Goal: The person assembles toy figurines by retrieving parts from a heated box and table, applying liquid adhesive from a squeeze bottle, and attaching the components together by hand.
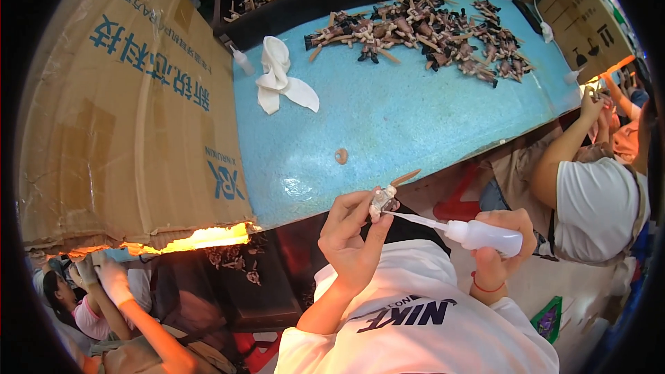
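Small figure pinched in the left hand, bottle nozzle brought to it, lower centre of the frame.

The small figure point(383, 201), pale with a brown blade-like part pointing up and right, sits between thumb and fingertips of the left hand point(353, 242), which is raised from the lower edge with its fingers bent and nearly closed. The right hand point(509, 235), right of centre, is curled round a translucent squeeze bottle point(485, 237), its long nozzle pointing left; whether the tip touches the figure cannot be told. The figure's face and finer parts are too small to make out, and fingers cover part of it. The right palm is hidden behind the bottle; the right forearm is mostly covered by a white sleeve point(516, 329).
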Tool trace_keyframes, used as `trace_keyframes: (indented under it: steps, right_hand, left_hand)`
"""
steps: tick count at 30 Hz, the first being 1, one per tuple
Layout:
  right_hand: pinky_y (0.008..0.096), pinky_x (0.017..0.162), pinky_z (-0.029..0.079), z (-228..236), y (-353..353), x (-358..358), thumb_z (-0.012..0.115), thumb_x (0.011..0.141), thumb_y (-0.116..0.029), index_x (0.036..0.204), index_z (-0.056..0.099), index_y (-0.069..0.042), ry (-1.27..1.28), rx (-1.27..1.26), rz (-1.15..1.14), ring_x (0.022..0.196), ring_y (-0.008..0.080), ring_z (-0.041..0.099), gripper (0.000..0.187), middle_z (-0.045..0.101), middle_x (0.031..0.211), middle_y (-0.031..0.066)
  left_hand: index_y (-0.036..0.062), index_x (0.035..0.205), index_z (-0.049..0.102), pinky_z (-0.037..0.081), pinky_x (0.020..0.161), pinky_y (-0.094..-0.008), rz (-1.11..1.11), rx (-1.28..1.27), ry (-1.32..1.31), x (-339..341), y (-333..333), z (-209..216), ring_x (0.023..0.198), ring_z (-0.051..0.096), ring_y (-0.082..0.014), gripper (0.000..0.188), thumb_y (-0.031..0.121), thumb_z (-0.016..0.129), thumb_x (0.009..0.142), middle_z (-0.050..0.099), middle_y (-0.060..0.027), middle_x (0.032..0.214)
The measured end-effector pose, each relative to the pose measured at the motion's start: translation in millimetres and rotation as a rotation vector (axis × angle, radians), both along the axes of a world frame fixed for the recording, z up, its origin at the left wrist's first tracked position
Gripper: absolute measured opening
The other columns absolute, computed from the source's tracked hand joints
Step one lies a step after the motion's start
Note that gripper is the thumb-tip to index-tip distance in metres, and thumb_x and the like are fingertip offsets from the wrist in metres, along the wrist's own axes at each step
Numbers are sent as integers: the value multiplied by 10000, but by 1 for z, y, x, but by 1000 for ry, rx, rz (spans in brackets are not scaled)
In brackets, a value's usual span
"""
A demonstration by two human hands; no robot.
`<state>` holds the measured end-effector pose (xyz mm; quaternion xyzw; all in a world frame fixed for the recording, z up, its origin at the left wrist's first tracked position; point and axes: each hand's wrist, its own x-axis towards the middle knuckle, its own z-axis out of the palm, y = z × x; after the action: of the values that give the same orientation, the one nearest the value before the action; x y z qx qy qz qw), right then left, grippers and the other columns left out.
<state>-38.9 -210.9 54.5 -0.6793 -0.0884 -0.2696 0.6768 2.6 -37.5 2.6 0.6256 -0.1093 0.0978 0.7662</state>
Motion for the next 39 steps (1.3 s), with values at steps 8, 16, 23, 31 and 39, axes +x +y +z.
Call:
trace_keyframes:
  steps: [8, 16, 23, 31, 39]
  right_hand:
    - [268, 410, 410, -1, -1, 5, 730, 659, -102, 868, 538, 82, -192, -257, -24, 449, 181, 536, 338, 595, 667, 157]
    - [264, 376, 368, 9, -4, 7, 739, 657, -119, 885, 548, 68, -211, -383, -9, 402, 178, 503, 351, 552, 571, 116]
    - [259, 362, 344, 16, -1, 10, 736, 669, -118, 889, 548, 45, -198, -436, 10, 380, 185, 491, 332, 524, 513, 93]
    - [260, 354, 332, 17, 2, 11, 741, 675, -133, 881, 547, 34, -192, -461, -4, 374, 177, 483, 328, 517, 509, 77]
    - [261, 354, 345, 13, 1, 9, 744, 678, -141, 869, 546, 32, -185, -429, 27, 368, 169, 477, 325, 510, 506, 64]
  left_hand:
    - [-43, 1057, 617, 473, 726, -247, 139, 59, -98, -1, -4, 0, 828, 593, -168, 360, -95, 668, 704, 566, -127, 963]
    - [-53, 1065, 602, 498, 744, -299, 159, 195, -168, -1, -2, 4, 844, 619, -242, 305, -46, 632, 762, 550, -146, 990]
    - [-42, 1068, 606, 492, 749, -296, 177, 190, -169, -1, -2, 2, 851, 612, -233, 316, -50, 640, 754, 550, -139, 989]
    - [-40, 1068, 607, 490, 751, -295, 182, 215, -171, -2, -1, 3, 850, 608, -227, 327, -60, 640, 744, 550, -137, 989]
    - [-44, 1067, 605, 498, 740, -291, 179, 219, -178, -3, 0, -1, 850, 611, -237, 326, -73, 628, 743, 545, -145, 995]
